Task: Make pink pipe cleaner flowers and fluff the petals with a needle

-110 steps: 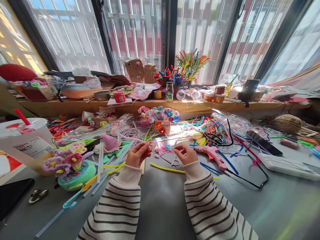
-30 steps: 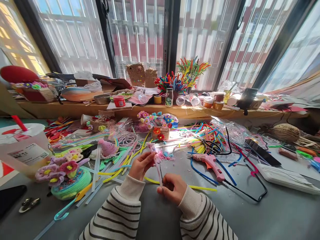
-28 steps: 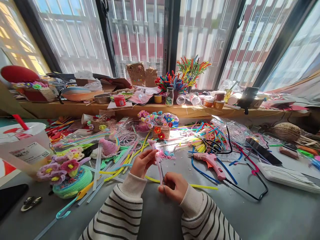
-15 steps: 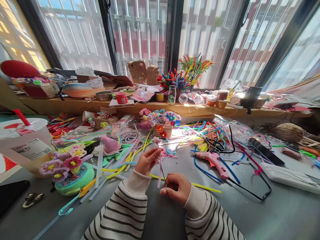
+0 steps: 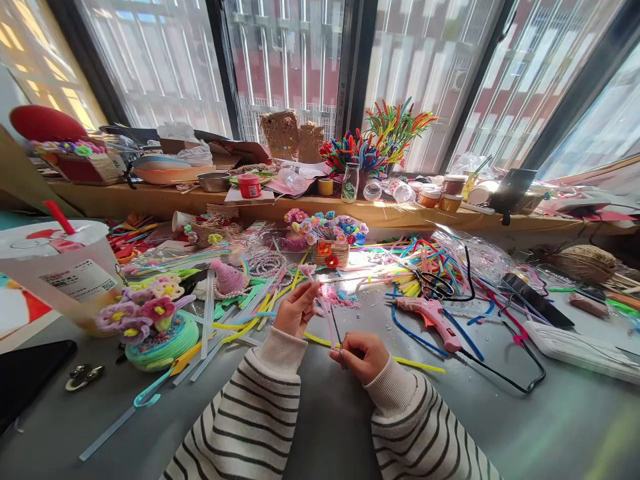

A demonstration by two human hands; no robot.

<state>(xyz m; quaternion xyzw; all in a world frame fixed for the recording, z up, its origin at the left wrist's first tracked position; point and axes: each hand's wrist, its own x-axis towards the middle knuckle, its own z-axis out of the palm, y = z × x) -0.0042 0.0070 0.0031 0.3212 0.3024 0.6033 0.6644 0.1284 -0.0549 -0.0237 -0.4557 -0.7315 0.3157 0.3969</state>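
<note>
My left hand (image 5: 297, 311) pinches a pale pink pipe cleaner (image 5: 328, 323), whose bent top sticks up past the fingertips while its tail hangs toward my right hand. Small metal scissors (image 5: 337, 328) are in my closed right hand (image 5: 364, 357), with the blades pointing up and away beside the hanging pink tail. Whether the blades touch the pipe cleaner I cannot tell. Beyond the hands lies a heap of pink and blue fluff trimmings (image 5: 345, 299). A yellow pipe cleaner (image 5: 420, 365) lies on the table, partly behind my right hand.
A pink glue gun (image 5: 434, 320) with a black cord lies at right, near black-handled scissors (image 5: 434, 283). On the left are a pipe-cleaner flower pot (image 5: 163, 343), a drink cup (image 5: 75, 267) and clear glue sticks (image 5: 208, 310). A small flower box (image 5: 333, 253) stands behind.
The small scissors, on the table in the oldest frame, are now in my right hand. Both hands have come closer together, and the pink tail now hangs beside the blades. The view shifts slightly.
</note>
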